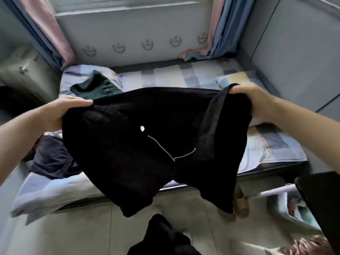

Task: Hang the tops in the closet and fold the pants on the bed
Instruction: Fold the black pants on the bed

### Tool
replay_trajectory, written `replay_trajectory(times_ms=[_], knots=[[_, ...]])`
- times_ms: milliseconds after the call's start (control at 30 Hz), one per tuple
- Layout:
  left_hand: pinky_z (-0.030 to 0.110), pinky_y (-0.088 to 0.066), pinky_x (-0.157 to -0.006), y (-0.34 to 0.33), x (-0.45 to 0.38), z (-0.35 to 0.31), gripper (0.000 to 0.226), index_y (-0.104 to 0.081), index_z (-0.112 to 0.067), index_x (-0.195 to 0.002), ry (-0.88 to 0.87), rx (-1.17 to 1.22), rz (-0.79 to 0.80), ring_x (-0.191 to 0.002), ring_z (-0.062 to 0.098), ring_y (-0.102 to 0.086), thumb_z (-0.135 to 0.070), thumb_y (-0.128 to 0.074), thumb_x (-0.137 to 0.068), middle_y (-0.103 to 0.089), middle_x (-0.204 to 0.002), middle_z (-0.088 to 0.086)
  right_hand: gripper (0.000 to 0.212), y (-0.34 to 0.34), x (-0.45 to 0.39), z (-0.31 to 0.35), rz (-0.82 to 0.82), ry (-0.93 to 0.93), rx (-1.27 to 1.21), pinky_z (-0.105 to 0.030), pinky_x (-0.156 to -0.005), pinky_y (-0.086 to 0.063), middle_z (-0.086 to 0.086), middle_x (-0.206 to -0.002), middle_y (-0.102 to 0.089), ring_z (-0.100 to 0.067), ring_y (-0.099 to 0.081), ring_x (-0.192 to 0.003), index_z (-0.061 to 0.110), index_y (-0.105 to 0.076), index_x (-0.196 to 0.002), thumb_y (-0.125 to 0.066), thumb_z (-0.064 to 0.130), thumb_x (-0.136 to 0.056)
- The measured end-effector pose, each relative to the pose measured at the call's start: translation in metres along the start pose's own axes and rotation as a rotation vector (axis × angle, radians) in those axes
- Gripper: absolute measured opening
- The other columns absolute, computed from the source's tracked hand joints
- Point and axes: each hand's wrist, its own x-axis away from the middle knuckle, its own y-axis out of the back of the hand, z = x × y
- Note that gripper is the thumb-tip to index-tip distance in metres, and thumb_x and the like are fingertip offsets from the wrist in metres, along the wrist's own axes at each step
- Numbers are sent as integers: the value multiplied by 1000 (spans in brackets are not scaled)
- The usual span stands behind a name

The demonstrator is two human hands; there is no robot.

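Observation:
I hold a pair of black pants (139,144) spread in the air over the near edge of the bed (193,76). Its open zipper and silver button face me, and the legs hang down toward the floor. My left hand (60,111) grips the waistband at the left. At the right end of the waistband my right hand (252,100) grips the fabric. A dark green garment (93,87) lies on the bed's far left. A dark navy garment (51,155) lies crumpled on the bed at the near left.
The bed has a checked blue sheet and a pillow (233,80) at the far right. Pink and blue curtains (49,30) hang at both sides of the window wall. A basket (290,208) with items stands on the floor at right. Dark cloth (161,234) shows at the bottom.

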Motion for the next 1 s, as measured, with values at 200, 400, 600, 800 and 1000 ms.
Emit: replay_trajectory(times_ms=[200,400,600,800,1000], knots=[[13,-46,-50,17,-64,-13,31,-66,-19,-70,-239,-241,-255,-51,3,-56,-44,-83,-64,-62,-61,-9,8,-23,-94,24,-278,125,334,-15,-56,-51,2,-72,-69,-5,-65,-58,18,-71,-79,-69,26,-82],[28,-28,-55,57,-171,7,52,-48,-17,-55,-313,-915,-145,-49,9,-32,-52,-87,-53,-36,-53,-10,36,-11,-190,7,-160,143,795,-14,-43,-34,2,-58,-53,-1,-48,-44,6,-62,-71,-69,38,-85],[28,-36,-52,75,-293,42,41,-52,-10,-55,-598,-1345,-3,-54,22,-49,-24,-84,-75,-48,-60,-1,48,0,-311,-49,-7,42,1127,-32,-52,-29,-9,-54,-47,-19,-42,-52,4,-54,-62,-62,43,-89],[35,-51,-64,76,-366,95,19,-72,-7,-79,-559,-1380,125,-77,27,-68,-21,-68,-90,-66,-96,7,46,17,-383,-104,194,-126,1295,-35,-59,-36,-6,-55,-47,-23,-46,-56,15,-45,-57,-57,41,-93],[20,-48,-67,92,-406,99,13,-78,-18,-76,72,-799,485,-70,10,-64,-18,-72,-88,-68,-78,0,35,38,-410,-115,442,-332,806,-23,-54,-39,7,-58,-42,-6,-42,-55,15,-58,-63,-68,41,-84]])
